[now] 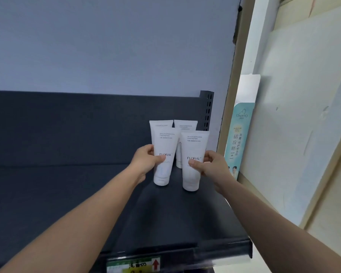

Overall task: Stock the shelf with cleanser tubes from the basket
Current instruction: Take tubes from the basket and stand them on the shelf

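Gripping one tube (164, 154) per hand – L hand (146, 161), R hand (213, 164) – seemingly upright on dark shelf (67, 194).

Dim, soft light; blurred, curved edges

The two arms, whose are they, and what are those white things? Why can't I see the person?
The camera sits on a person's head, looking forward and down, so you only see their arms reaching out. The left hand holds one white cleanser tube, and the right hand holds another tube. Both stand cap-down on a dark shelf. Two more tubes already stand behind them, near the right end. A teal box leans beside the shelf. The basket isn't in the picture.
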